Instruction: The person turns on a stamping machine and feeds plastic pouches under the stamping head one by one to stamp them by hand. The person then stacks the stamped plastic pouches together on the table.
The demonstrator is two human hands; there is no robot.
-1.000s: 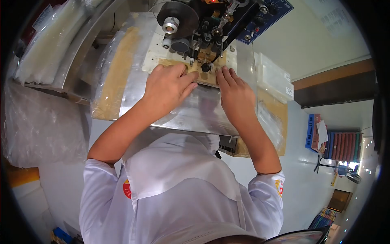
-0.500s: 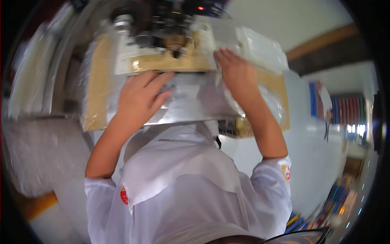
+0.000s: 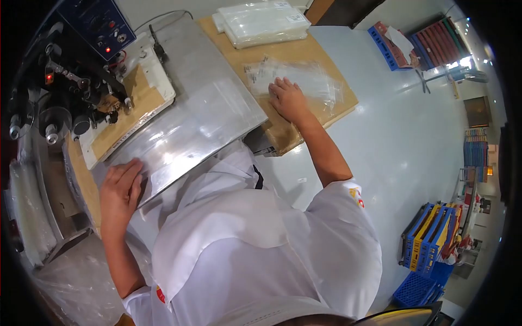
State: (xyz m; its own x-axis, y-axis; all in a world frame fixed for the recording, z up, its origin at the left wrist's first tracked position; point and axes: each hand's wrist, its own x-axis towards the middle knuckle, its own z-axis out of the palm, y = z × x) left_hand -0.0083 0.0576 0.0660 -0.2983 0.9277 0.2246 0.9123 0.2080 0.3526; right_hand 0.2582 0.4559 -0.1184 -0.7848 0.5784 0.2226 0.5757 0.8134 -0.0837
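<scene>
My left hand rests at the front left edge of a shiny metal work surface, fingers stretched out and holding nothing. To the right, my right hand lies on a loose pile of clear plastic bags. Its fingers are spread over the bags, not visibly closed on any. The bags lie on a brown cardboard-like board. Beyond my left hand is a black machine with a white base plate and a tan pad.
Stacked packs of clear bags lie at the back of the board. A blue control box with a red light stands behind the machine. Plastic-wrapped material is at far left. Blue and yellow crates stand on the floor at right.
My right hand has moved from beside the machine's base onto the loose bags at the right. My left hand has stayed near the metal surface's front. The view has turned to the right.
</scene>
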